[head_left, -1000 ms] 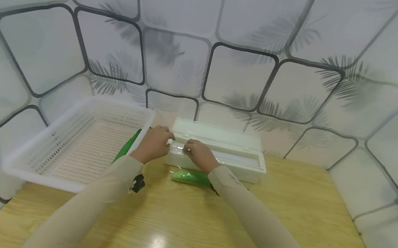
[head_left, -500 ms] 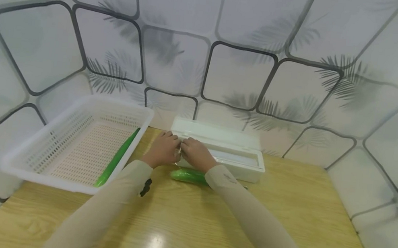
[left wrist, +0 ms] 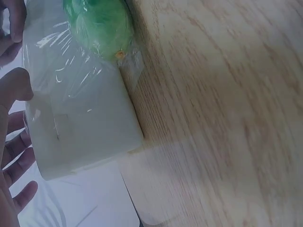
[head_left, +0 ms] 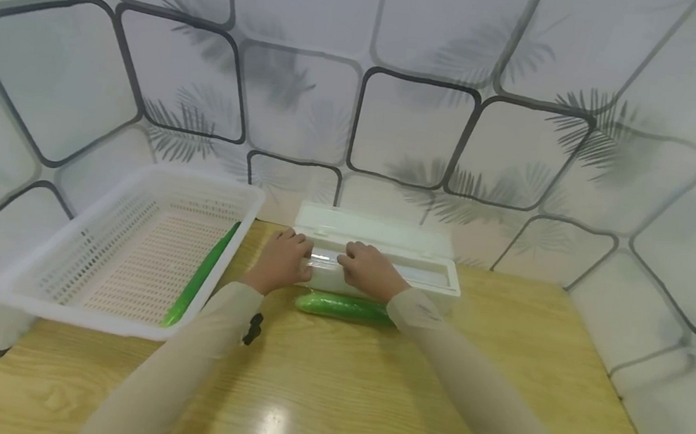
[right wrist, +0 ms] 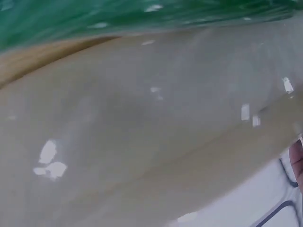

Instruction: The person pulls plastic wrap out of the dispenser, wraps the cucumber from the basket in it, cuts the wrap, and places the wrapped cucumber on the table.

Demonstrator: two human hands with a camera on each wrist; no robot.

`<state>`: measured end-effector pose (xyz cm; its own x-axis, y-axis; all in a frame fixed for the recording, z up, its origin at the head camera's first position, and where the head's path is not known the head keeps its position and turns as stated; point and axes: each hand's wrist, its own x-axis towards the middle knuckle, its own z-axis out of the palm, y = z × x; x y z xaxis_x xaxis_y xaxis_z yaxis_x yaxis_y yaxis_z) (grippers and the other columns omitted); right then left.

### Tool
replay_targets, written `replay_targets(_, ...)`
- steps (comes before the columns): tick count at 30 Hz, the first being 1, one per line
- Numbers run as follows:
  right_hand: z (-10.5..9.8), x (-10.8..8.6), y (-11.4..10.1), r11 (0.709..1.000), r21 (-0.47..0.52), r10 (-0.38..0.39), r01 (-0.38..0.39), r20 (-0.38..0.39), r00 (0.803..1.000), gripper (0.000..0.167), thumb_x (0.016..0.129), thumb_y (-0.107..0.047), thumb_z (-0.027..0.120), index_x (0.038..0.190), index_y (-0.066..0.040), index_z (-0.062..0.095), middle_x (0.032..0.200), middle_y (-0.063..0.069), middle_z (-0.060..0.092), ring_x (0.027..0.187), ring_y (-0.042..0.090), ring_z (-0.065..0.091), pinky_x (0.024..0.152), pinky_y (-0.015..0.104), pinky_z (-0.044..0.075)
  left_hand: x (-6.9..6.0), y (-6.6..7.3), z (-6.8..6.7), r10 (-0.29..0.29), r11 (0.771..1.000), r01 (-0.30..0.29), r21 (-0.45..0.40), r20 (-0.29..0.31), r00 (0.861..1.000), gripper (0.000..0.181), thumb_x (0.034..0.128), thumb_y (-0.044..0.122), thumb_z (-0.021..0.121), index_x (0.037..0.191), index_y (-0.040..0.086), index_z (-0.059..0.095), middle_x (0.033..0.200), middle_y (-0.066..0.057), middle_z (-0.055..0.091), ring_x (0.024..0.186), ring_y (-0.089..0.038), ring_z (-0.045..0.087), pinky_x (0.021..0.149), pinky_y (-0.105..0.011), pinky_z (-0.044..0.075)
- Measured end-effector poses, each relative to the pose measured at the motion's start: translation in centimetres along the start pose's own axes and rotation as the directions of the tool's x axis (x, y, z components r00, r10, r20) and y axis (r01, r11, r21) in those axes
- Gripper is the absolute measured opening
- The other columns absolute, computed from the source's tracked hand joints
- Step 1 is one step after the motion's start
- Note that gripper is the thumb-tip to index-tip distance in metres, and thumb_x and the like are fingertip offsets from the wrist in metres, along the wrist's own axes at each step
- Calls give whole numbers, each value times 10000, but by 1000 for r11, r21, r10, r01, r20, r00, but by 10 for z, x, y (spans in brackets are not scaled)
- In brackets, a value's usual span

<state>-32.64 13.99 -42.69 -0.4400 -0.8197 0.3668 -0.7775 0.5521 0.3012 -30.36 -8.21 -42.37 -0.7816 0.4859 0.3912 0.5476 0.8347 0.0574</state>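
A long white cling film box (head_left: pixel 435 299) lies with its lid raised at the back. Clear cling film (left wrist: pixel 71 66) hangs over its front face and reaches a green cucumber (head_left: pixel 338 306) in front, which looks wrapped in film. At the box's left end, my left hand (head_left: pixel 283 258) holds the corner, thumb on the near top edge and fingers on the far side. My right hand (head_left: pixel 373 270), fingers curled, pinches the film at the box's front edge; the exact contact is hidden. In the right wrist view, the cucumber (right wrist: pixel 151 14) and blurred film fill the picture.
A white perforated basket (head_left: pixel 82 320) stands at the left, with another green cucumber (head_left: pixel 202 274) along its right side. The wood-grain table (head_left: pixel 329 399) extends toward me. A patterned wall covering (head_left: pixel 414 132) rises close behind the box.
My hands, close together half a second ago, have parted. The right hand has moved right along the box, while the left stays at its left end. More of the cucumber shows.
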Motion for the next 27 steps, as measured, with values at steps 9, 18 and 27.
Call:
replay_targets(9, -2, -9, -6, 981, -42, 181, -188, -127, 975, 78, 814, -95, 662, 815, -75, 586, 679, 24, 513, 579, 133, 414, 497, 243, 376, -3, 5, 0, -41, 999, 41, -10, -13, 999, 193, 755, 232, 690, 836, 89, 590, 862, -62, 639, 826, -246, 540, 842, -456, 469)
replay_targets(18, -6, -4, -11, 915, -134, 383, -381, -15, 924, 72, 832, -124, 643, 807, -57, 643, 747, 41, 635, 657, 165, 542, 579, 281, 477, -3, 7, -3, -90, 995, 90, -33, 10, 996, 195, 753, 238, 696, 848, 102, 594, 871, -45, 646, 848, -244, 549, 894, -493, 461)
replay_targets(27, -13, -17, -9, 899, -105, 424, -424, -26, 905, 75, 835, -104, 631, 783, -50, 630, 728, 62, 641, 650, 202, 563, 578, 327, 481, -2, 9, -2, -96, 995, 96, -10, 25, 995, 201, 750, 254, 691, 855, 112, 593, 878, -38, 645, 855, -241, 537, 900, -488, 453)
